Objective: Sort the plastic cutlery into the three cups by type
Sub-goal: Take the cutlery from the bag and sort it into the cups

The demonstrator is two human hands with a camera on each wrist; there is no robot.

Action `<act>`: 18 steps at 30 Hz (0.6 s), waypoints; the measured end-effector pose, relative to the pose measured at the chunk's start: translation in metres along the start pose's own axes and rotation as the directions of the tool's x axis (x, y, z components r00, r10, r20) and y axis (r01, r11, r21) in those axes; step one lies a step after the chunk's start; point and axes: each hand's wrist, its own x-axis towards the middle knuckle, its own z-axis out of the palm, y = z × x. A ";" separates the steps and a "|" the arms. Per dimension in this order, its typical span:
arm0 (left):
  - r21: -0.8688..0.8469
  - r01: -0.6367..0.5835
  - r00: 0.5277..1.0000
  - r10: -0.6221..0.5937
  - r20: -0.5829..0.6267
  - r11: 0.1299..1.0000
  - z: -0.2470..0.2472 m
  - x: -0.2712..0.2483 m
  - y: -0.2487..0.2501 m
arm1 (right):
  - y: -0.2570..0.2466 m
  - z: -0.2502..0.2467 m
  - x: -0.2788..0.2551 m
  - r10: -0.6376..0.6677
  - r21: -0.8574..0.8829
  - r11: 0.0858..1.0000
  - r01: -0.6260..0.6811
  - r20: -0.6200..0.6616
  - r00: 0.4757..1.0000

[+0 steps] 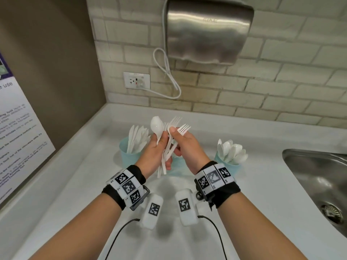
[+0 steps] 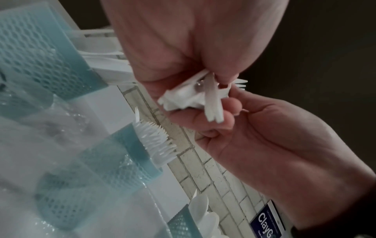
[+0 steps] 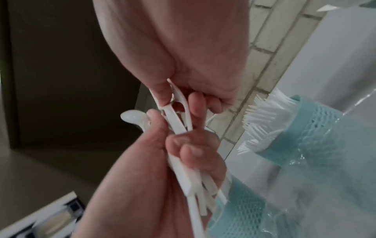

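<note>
Cups mostly filled: knife cup, spoon cup. Left hand grips mixed bunch; right hand pinches fork from it. Bunch left to sort.

My left hand grips bundle of white plastic cutlery upright above counter; spoon tops bundle. My right hand pinches fork at neck. Left teal cup holds knives; right teal cup holds spoons. Steel sink at right.
</note>
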 end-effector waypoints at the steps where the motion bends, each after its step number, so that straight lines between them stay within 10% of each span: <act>1: -0.004 0.000 1.000 0.000 0.023 1.000 0.001 0.001 -0.001 | -0.002 -0.004 -0.001 0.004 0.022 1.000 -0.004 0.006 1.000; 11: 0.075 0.023 0.999 -0.019 -0.045 0.997 0.001 0.009 -0.009 | 0.000 -0.028 0.018 -0.068 0.081 0.991 0.103 -0.357 0.932; 18: 0.012 0.048 0.999 -0.048 0.018 0.999 -0.003 0.009 -0.009 | 0.006 -0.020 0.012 0.110 -0.023 0.993 -0.116 -0.190 0.976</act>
